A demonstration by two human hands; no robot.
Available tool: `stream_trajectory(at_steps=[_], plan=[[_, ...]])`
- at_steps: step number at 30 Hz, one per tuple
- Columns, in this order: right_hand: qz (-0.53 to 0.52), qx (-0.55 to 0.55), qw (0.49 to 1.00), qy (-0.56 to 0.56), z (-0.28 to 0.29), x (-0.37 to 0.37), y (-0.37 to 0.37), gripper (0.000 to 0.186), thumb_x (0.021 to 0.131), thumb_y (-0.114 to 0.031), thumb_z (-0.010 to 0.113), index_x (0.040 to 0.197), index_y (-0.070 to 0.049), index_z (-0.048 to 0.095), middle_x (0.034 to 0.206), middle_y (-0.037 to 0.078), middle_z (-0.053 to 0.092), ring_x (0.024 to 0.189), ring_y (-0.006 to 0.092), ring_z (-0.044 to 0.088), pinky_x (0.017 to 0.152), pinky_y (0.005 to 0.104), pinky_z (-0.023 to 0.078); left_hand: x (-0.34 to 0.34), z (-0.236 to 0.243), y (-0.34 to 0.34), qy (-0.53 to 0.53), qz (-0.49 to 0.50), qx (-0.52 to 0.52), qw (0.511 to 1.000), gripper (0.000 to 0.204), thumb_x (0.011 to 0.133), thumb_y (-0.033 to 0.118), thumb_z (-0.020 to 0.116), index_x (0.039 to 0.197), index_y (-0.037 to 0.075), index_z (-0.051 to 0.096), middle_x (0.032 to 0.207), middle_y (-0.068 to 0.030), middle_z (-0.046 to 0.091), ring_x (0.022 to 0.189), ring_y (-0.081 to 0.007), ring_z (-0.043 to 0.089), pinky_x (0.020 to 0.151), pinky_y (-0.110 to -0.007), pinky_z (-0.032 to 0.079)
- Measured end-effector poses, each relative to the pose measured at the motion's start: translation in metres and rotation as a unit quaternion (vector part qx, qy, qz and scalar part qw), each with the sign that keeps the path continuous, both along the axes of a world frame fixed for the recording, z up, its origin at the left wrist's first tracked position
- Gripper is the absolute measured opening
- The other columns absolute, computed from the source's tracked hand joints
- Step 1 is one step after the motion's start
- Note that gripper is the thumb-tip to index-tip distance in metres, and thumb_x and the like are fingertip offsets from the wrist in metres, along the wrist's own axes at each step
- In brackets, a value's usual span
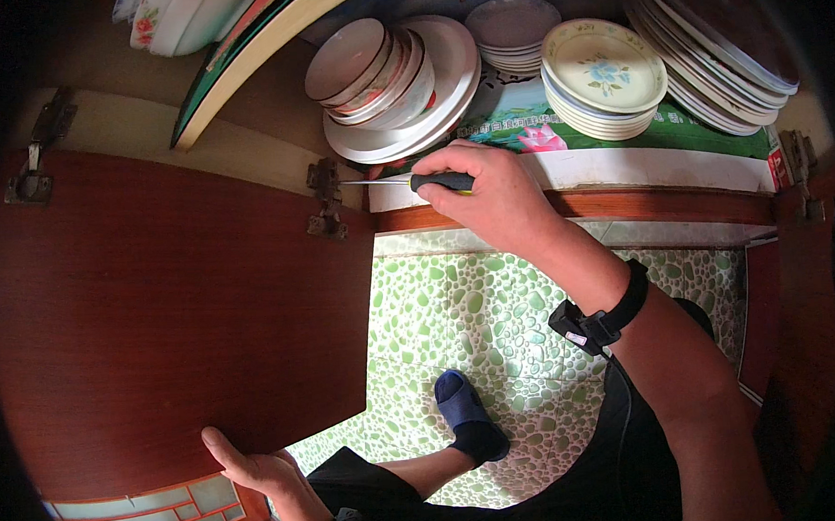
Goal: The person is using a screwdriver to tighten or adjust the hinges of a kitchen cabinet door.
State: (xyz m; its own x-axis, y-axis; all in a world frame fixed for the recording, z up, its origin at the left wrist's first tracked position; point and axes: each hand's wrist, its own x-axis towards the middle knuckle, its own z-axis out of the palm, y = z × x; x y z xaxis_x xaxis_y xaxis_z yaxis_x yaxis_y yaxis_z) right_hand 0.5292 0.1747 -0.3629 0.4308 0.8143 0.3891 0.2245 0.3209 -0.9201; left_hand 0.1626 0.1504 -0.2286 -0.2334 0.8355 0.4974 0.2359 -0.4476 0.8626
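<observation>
- Right hand (pixel 503 192) pinches a screwdriver (pixel 442 181): black-and-yellow handle, slim metal shaft, roughly level, tip at a dull metal hinge (pixel 325 199).
- Left hand (pixel 264 477) at the lower part of the cabinet door (pixel 187 308), smooth red-brown wood; thumb extended, fingers largely hidden, grip cannot be told.
- Beyond the right hand, on the shelf: tilted, nested bowls (pixel 348 63) on white plates (pixel 460 58); rightward, a round, flower-patterned plate (pixel 604 43) tops a stack.
- Tip-to-screw contact indistinct; upper-left bowls (pixel 179 24) cut off.
</observation>
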Motion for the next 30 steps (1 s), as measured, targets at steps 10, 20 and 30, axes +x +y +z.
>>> stream_trajectory(at_steps=[10,20,30], plan=[[0.065,-0.183,0.977,0.088,0.050,0.009,0.002,0.028,0.094,-0.021,0.076,0.110,0.002,0.075,0.092,0.010,0.078,0.085,0.0145,0.071,0.078,0.0311,0.055,-0.002,-0.001,0.001,-0.014,0.001,-0.009,1.000,0.083,0.098,0.055,0.063,0.156,0.000,0.042,0.149,-0.0204,0.055,0.130,-0.0361,0.057,0.110,-0.049,0.050],[0.015,-0.105,0.983,-0.151,0.041,0.007,0.004,0.025,0.093,-0.026,0.071,0.108,-0.005,0.076,0.092,0.017,0.077,0.083,0.0353,0.073,0.079,0.0455,0.057,0.002,-0.003,-0.001,-0.024,0.013,-0.009,1.000,0.087,0.095,0.056,0.064,0.159,0.003,0.038,0.154,-0.0215,0.050,0.133,-0.0401,0.054,0.111,-0.054,0.048],[0.059,-0.101,0.992,-0.052,0.020,0.013,0.018,0.022,0.091,-0.025,0.073,0.094,-0.003,0.075,0.078,0.018,0.072,0.074,0.0312,0.072,0.071,0.0455,0.054,-0.002,-0.008,0.002,-0.045,0.006,-0.021,0.999,0.090,0.093,0.057,0.064,0.160,0.003,0.037,0.156,-0.0218,0.047,0.136,-0.0417,0.050,0.111,-0.056,0.046]])
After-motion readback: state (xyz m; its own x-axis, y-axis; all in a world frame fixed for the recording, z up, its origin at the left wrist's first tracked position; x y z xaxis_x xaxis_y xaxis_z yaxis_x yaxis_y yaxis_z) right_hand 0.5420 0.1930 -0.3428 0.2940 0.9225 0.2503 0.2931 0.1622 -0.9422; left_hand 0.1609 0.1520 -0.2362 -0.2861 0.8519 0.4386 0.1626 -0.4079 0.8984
